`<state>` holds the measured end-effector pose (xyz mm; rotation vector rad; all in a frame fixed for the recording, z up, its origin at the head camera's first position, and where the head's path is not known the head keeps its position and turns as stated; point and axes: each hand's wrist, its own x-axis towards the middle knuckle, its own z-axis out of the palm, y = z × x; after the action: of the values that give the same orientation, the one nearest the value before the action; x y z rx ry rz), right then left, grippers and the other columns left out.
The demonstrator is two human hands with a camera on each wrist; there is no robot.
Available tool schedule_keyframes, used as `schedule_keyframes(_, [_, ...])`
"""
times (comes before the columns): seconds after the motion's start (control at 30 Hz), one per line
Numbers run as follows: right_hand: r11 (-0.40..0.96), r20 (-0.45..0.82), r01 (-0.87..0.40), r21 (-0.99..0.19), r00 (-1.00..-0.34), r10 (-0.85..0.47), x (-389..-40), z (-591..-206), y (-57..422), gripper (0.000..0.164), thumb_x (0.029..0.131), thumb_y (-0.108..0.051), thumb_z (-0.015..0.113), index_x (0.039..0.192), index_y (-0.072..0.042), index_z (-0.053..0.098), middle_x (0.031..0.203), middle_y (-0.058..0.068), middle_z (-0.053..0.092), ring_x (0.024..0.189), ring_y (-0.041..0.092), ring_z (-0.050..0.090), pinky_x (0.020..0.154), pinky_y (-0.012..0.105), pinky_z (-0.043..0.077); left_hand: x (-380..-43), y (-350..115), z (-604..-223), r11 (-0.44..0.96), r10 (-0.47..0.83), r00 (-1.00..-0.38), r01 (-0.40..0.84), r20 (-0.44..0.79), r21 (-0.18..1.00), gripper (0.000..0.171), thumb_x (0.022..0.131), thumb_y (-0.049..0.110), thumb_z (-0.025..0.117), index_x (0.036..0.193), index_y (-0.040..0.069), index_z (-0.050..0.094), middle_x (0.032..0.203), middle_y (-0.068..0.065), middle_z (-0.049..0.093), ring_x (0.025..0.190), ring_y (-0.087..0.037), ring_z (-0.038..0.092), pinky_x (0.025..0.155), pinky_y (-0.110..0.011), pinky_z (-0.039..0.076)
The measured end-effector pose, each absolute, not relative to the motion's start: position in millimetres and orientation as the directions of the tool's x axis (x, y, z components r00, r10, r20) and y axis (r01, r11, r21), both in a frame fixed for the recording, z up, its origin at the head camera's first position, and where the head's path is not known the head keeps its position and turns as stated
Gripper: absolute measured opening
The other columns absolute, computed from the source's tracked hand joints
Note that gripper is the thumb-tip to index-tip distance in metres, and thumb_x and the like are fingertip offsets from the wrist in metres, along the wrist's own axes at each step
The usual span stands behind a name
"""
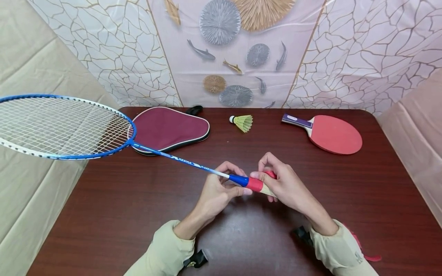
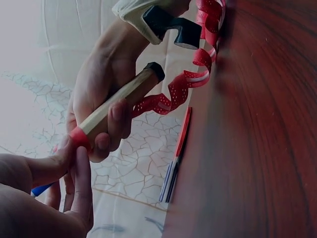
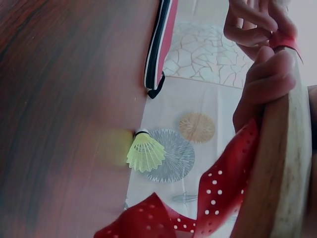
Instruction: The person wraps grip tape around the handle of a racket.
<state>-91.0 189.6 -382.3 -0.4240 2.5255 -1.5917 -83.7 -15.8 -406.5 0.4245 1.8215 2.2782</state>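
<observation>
A big cloth wall [image 1: 235,74] with fish and round shapes on it stands behind a shiny brown table [image 1: 121,214]. The long blue and white racket [image 1: 132,142] is up over the table, with its round string part out to the left and its handle between the two hands. A dark red case [image 1: 169,128] with a white edge lies flat at the back left of the table; its red front covers it, so I can't tell if anything is inside. A red paddle [image 1: 335,134] lies at the back right, outside the case, with its purple handle pointing left. The left hand [image 1: 217,191] pinches the racket where the blue part meets the red wrap. The right hand [image 1: 288,186] has its fingers curled around the bare wooden handle [image 2: 119,101], which has a black end. A curly red tape [image 2: 178,91] full of tiny holes trails down from the right hand, past the wrist. The smallest toy is a yellow shuttlecock [image 1: 243,122] with a white tip, lying at the back between the case and the paddle.
</observation>
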Motion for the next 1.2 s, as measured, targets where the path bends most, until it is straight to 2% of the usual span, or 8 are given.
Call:
schedule_keyframes(0.2, [0.471,0.135,-0.232,-0.851,-0.963,-0.231,-92,-383,189,0.025,0.091,-0.028,0.072,0.095,-0.021,0.048,0.056,-0.002,0.057,0.036,0.02,0.054,0.034,0.035,0.046,-80,-10,-405,-0.245,0.255,-0.967,-0.092,-0.027,0.965,0.043,0.074,-0.002,0.083,0.111,0.002,0.062,0.105,-0.016,0.068,0.092,-0.03,0.068,0.078,-0.033,0.057])
schedule_keyframes(0.3, [0.494,0.167,-0.246,-0.834,-0.966,-0.199,-93,-384,188,0.026,0.09,-0.027,0.073,0.095,-0.021,0.049,0.058,-0.003,0.057,0.037,0.018,0.054,0.036,0.034,0.047,-78,-6,-405,-0.243,0.226,-0.974,-0.092,-0.036,0.966,0.041,0.077,-0.002,0.081,0.114,0.001,0.063,0.105,-0.015,0.068,0.095,-0.03,0.067,0.081,-0.035,0.056])
schedule_keyframes(0.47, [0.521,0.218,-0.281,-0.806,-0.959,-0.18,-93,-386,187,0.024,0.092,-0.018,0.071,0.097,-0.017,0.048,0.065,-0.005,0.062,0.038,0.017,0.054,0.039,0.032,0.048,-74,-4,-404,-0.149,0.257,-0.966,-0.055,-0.015,0.987,0.033,0.085,0.008,0.077,0.114,0.001,0.063,0.097,-0.013,0.071,0.088,-0.026,0.071,0.07,-0.027,0.057])
schedule_keyframes(0.6, [0.549,0.279,-0.338,-0.765,-0.941,-0.191,-92,-386,185,0.022,0.092,-0.011,0.069,0.098,-0.015,0.048,0.069,-0.007,0.064,0.039,0.011,0.053,0.04,0.029,0.047,-73,-3,-403,-0.196,0.302,-0.953,-0.095,-0.032,0.976,0.033,0.089,0.012,0.074,0.114,-0.003,0.059,0.096,-0.021,0.071,0.084,-0.028,0.072,0.074,-0.04,0.058])
schedule_keyframes(0.7, [0.582,0.319,-0.379,-0.72,-0.925,-0.209,-91,-387,182,0.022,0.092,-0.01,0.069,0.098,-0.015,0.048,0.061,-0.01,0.058,0.039,0.005,0.05,0.04,0.027,0.045,-74,-3,-404,-0.242,0.299,-0.953,-0.127,-0.05,0.962,0.033,0.09,0.013,0.073,0.113,-0.005,0.058,0.097,-0.025,0.07,0.08,-0.028,0.072,0.079,-0.053,0.055])
schedule_keyframes(0.93, [0.614,0.353,-0.427,-0.664,-0.903,-0.245,-91,-389,183,0.024,0.09,-0.017,0.073,0.094,-0.017,0.049,0.053,-0.013,0.046,0.044,0.003,0.044,0.042,0.024,0.038,-78,-4,-410,-0.328,0.276,-0.96,-0.149,-0.056,0.933,0.027,0.088,0.008,0.073,0.106,-0.01,0.064,0.095,-0.023,0.071,0.08,-0.034,0.072,0.08,-0.052,0.054])
schedule_keyframes(1.03, [0.604,0.342,-0.428,-0.672,-0.903,-0.26,-93,-387,186,0.025,0.088,-0.022,0.076,0.093,-0.019,0.052,0.058,-0.013,0.05,0.05,0.006,0.045,0.046,0.025,0.036,-77,-4,-412,-0.332,0.287,-0.956,-0.156,-0.058,0.93,0.025,0.087,0.007,0.075,0.105,-0.008,0.066,0.095,-0.022,0.071,0.084,-0.04,0.07,0.082,-0.055,0.052])
schedule_keyframes(1.2, [0.602,0.287,-0.407,-0.687,-0.913,-0.289,-96,-383,193,0.018,0.084,-0.025,0.079,0.094,-0.023,0.064,0.074,-0.017,0.064,0.065,0.008,0.055,0.057,0.025,0.041,-76,-3,-413,-0.322,0.306,-0.95,-0.167,-0.065,0.932,0.025,0.087,0.005,0.074,0.106,-0.008,0.065,0.094,-0.022,0.071,0.086,-0.044,0.068,0.083,-0.056,0.052])
